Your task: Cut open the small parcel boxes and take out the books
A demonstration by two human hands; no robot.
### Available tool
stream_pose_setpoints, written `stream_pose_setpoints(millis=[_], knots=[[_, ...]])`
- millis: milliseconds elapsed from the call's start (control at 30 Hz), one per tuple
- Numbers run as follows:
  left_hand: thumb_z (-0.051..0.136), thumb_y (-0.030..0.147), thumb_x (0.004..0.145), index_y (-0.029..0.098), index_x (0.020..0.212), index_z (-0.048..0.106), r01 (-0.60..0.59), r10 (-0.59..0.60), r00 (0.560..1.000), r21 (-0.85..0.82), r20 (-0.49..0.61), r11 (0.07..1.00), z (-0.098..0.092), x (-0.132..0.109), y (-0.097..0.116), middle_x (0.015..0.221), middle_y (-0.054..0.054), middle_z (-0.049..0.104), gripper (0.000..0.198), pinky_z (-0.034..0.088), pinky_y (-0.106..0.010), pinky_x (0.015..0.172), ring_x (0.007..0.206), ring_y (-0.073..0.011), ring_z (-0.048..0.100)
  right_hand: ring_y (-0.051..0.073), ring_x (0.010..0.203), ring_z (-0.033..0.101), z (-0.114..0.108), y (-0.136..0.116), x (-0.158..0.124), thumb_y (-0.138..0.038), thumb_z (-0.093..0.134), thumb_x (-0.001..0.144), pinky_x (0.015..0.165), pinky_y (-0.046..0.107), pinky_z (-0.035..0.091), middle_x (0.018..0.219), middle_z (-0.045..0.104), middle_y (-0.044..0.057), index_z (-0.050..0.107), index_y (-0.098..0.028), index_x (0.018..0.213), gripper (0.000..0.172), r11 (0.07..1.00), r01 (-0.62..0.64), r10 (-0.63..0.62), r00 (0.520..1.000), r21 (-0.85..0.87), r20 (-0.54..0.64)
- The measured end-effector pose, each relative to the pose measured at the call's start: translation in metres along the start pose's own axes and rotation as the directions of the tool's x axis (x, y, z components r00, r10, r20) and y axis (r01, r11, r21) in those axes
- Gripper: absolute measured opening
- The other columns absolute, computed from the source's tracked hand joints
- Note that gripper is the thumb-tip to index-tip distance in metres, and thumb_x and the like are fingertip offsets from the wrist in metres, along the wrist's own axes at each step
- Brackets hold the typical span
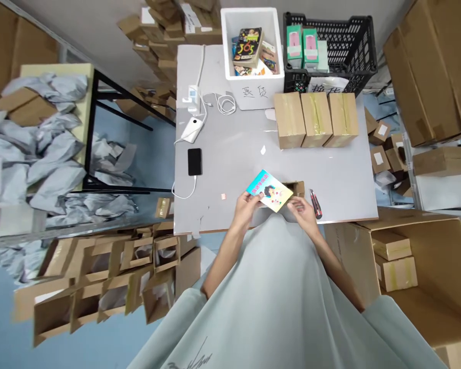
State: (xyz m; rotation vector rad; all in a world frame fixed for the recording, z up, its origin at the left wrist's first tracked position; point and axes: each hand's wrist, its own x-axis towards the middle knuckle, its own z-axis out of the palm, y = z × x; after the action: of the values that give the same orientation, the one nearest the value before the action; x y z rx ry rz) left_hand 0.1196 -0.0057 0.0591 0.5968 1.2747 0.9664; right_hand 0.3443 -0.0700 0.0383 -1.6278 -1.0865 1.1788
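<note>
A: Where is the picture book (270,190)?

B: Above the near edge of the grey table (234,148), just in front of the person's body. It is lifted off the surface and tilted, cover up.

A: Who has it?

B: The left hand (248,204). Its fingers are pinched shut on the book's near-left corner, thumb on top.

A: And the right hand (302,209)?

B: It sits at 4 o'clock from the book, just beside the right-hand corner. The fingers are loosely curled. I cannot tell whether they touch the book or grip anything.

A: How does the book lie?

B: Its long axis runs from 10 o'clock to 4 o'clock, so one end points to each hand. The left hand is the one on it; the right is the nearer one to the free end.

A: What is around it?

B: A small open carton (298,186) stands at 1 o'clock from the book, partly hidden behind it, close to the right fingers. A box cutter (315,203) lies at 3 o'clock from the right hand, apart from it. Three taped cartons (315,119) stand in a row at 12 o'clock, well apart, and a phone (194,161) lies at 10 o'clock.
</note>
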Motion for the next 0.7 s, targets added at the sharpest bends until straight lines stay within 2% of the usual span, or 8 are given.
stream_pose_setpoints(millis=[100, 233, 333, 467, 567, 700], knots=[[0.105, 0.046, 0.065, 0.018, 0.101, 0.077, 0.095, -0.09, 0.995, -0.176, 0.036, 0.98, 0.005, -0.015, 0.001, 0.106, -0.009, 0.085, 0.053, 0.067, -0.039, 0.091, 0.097, -0.0249, 0.081, 0.028, 0.107, 0.08, 0.025, -0.027, -0.002, -0.066, 0.09, 0.085, 0.089, 0.039, 0.066, 0.12, 0.085, 0.011, 0.076, -0.023, 0.121, 0.058, 0.954, -0.112, 0.081, 0.989, 0.279, 0.12], [0.106, 0.043, 0.066, 0.02, 0.103, 0.077, 0.084, -0.067, 0.995, -0.271, 0.072, 0.959, 0.008, -0.029, 0.002, 0.107, -0.007, 0.085, 0.052, 0.066, -0.036, 0.092, 0.099, -0.0222, 0.08, 0.031, 0.111, 0.08, 0.045, -0.054, 0.001, -0.063, 0.093, 0.081, 0.089, 0.04, 0.068, 0.124, 0.086, 0.011, 0.078, -0.023, 0.116, 0.055, 0.924, -0.157, 0.14, 0.987, 0.348, 0.075], [0.105, 0.041, 0.067, 0.021, 0.107, 0.077, 0.019, 0.0, 0.998, -0.307, 0.063, 0.951, 0.006, -0.031, 0.006, 0.11, -0.007, 0.085, 0.052, 0.064, -0.034, 0.09, 0.1, -0.0215, 0.079, 0.033, 0.117, 0.08, 0.049, -0.066, 0.001, -0.061, 0.096, 0.078, 0.092, 0.042, 0.069, 0.128, 0.086, 0.011, 0.079, -0.023, 0.119, 0.058, 0.901, -0.209, 0.18, 0.978, 0.38, 0.111], [0.103, 0.045, 0.069, 0.021, 0.108, 0.077, -0.09, 0.087, 0.996, -0.268, -0.021, 0.959, -0.005, -0.026, 0.017, 0.105, -0.008, 0.085, 0.053, 0.061, -0.031, 0.079, 0.094, -0.0219, 0.078, 0.032, 0.118, 0.08, 0.041, -0.074, -0.003, -0.062, 0.1, 0.074, 0.103, 0.045, 0.067, 0.123, 0.087, 0.01, 0.081, -0.024, 0.114, 0.058, 0.911, -0.241, 0.174, 0.96, 0.334, 0.217], [0.102, 0.047, 0.069, 0.02, 0.108, 0.079, -0.121, 0.111, 0.992, -0.194, -0.061, 0.974, -0.019, -0.023, 0.026, 0.104, -0.009, 0.085, 0.053, 0.06, -0.031, 0.077, 0.093, -0.0229, 0.078, 0.028, 0.109, 0.08, 0.031, -0.076, -0.004, -0.065, 0.096, 0.078, 0.098, 0.042, 0.066, 0.113, 0.086, 0.008, 0.08, -0.026, 0.111, 0.054, 0.948, -0.17, 0.124, 0.976, 0.269, 0.181], [0.103, 0.052, 0.069, 0.02, 0.108, 0.08, -0.111, 0.11, 0.994, -0.163, -0.016, 0.98, -0.032, -0.026, 0.033, 0.107, -0.01, 0.085, 0.056, 0.061, -0.032, 0.081, 0.099, -0.0247, 0.08, 0.025, 0.098, 0.077, 0.027, -0.078, -0.004, -0.066, 0.091, 0.084, 0.089, 0.039, 0.065, 0.104, 0.083, 0.007, 0.08, -0.027, 0.108, 0.048, 0.983, -0.086, 0.063, 0.988, 0.163, 0.14]])
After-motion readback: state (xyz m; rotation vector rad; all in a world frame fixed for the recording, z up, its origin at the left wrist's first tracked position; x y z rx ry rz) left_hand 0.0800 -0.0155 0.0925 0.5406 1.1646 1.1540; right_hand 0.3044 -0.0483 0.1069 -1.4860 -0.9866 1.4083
